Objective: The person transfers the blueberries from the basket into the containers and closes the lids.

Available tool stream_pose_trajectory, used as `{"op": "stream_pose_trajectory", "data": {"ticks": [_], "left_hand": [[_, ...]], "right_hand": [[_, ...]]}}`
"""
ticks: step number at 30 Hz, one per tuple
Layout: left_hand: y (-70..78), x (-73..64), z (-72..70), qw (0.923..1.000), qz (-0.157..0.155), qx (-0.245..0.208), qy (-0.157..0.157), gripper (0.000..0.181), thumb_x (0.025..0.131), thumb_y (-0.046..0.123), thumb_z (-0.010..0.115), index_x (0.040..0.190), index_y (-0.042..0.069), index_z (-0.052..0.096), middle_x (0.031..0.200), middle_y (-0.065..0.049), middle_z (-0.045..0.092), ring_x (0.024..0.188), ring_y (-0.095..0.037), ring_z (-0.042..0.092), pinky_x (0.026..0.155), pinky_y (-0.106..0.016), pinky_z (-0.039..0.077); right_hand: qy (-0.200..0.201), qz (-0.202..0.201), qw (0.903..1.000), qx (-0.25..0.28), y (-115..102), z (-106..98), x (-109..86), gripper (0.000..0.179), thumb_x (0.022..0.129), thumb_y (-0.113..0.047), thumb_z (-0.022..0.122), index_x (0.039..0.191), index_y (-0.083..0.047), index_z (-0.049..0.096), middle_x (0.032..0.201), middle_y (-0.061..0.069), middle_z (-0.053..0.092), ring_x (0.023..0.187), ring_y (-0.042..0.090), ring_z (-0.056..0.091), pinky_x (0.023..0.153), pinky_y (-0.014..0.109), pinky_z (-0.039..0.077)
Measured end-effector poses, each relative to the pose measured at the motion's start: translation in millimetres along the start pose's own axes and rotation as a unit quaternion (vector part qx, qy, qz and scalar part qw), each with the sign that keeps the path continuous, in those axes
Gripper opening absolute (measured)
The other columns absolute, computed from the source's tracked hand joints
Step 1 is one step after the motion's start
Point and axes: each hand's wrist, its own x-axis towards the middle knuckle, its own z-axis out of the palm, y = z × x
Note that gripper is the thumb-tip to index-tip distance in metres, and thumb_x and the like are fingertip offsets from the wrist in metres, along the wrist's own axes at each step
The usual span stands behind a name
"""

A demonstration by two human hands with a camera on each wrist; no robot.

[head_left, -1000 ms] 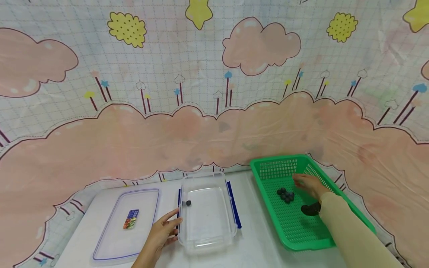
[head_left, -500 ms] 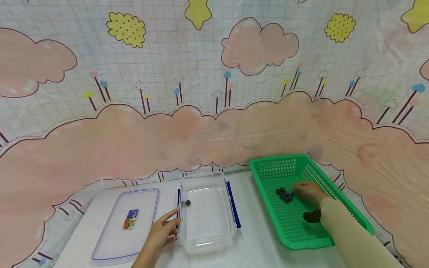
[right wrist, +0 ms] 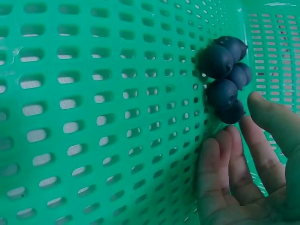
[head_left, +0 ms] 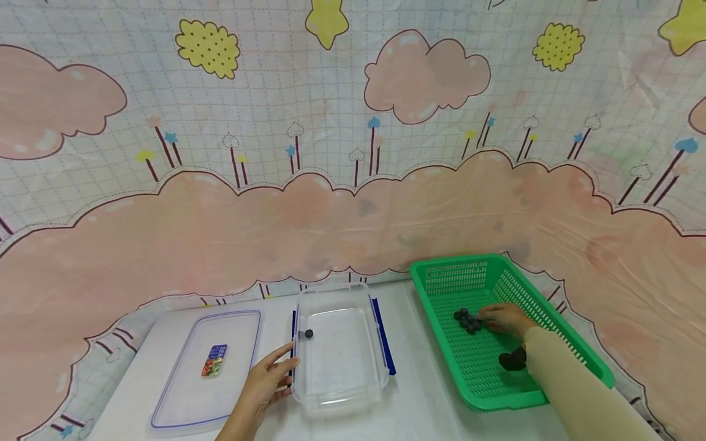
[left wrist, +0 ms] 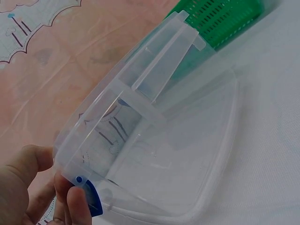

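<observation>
My left hand grips the left side of a clear plastic food container, thumb at the rim and fingers around a blue clip. One blueberry lies inside the container, near its left wall. My right hand reaches into a green plastic basket. Its thumb and fingertips are right at the lowest blueberry of a small cluster, with the fingers bent and spread apart. Several blueberries sit together on the basket's perforated floor.
A clear lid with a blue seal and a printed label lies left of the container. Another blue clip sticks out on the container's right side. The white table meets a patterned cloth behind.
My right hand has come down and slightly left inside the basket, up to the blueberry cluster. The left hand and the container have stayed in place.
</observation>
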Motion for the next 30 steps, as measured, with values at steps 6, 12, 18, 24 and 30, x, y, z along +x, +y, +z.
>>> {"op": "stream_pose_trajectory", "data": {"ticks": [6,12,18,24,30], "left_hand": [[-0.5,0.3,-0.3,1.0,-0.002,-0.003,0.0,0.055,0.09,0.021,0.07,0.142,0.01,0.053,0.081,-0.002,0.056,0.064,-0.011,0.056,0.058,-0.026,0.053],[-0.3,-0.3,-0.2,1.0,-0.003,-0.001,0.001,0.055,0.09,0.022,0.07,0.141,0.01,0.053,0.083,-0.003,0.056,0.066,-0.011,0.056,0.058,-0.026,0.053],[-0.3,0.7,-0.5,1.0,-0.004,-0.004,-0.006,0.057,0.09,0.023,0.07,0.142,0.011,0.052,0.091,-0.002,0.059,0.067,-0.011,0.056,0.059,-0.026,0.053],[-2.5,2.0,0.1,1.0,0.001,-0.01,0.001,0.056,0.09,0.022,0.07,0.142,0.01,0.053,0.096,-0.003,0.063,0.067,-0.012,0.056,0.057,-0.026,0.053],[-3.0,2.2,1.2,0.9999,0.003,-0.009,0.006,0.055,0.09,0.021,0.07,0.142,0.01,0.053,0.094,-0.003,0.062,0.067,-0.012,0.056,0.057,-0.026,0.052]], "right_hand": [[-0.001,0.001,0.9998,-0.021,0.2,2.2,1.6,0.041,0.099,-0.013,0.058,0.126,0.017,0.055,0.132,0.034,0.052,0.124,0.05,0.048,0.099,0.049,0.049],[0.005,0.007,0.9997,-0.025,-0.8,3.6,2.8,0.041,0.098,-0.011,0.058,0.127,0.018,0.053,0.132,0.035,0.051,0.124,0.05,0.048,0.099,0.049,0.049],[0.005,0.009,0.9995,-0.03,-3.1,4.6,2.6,0.042,0.099,-0.011,0.057,0.128,0.019,0.052,0.133,0.037,0.049,0.124,0.052,0.047,0.099,0.05,0.048],[0.006,0.009,0.9992,-0.038,-4.1,5.1,2.3,0.041,0.099,-0.011,0.057,0.126,0.019,0.053,0.134,0.037,0.048,0.124,0.053,0.046,0.099,0.05,0.048],[0.018,0.014,0.999,-0.038,-4.9,6.2,2.9,0.037,0.098,-0.012,0.059,0.122,0.016,0.058,0.131,0.035,0.052,0.123,0.053,0.047,0.099,0.05,0.049]]}}
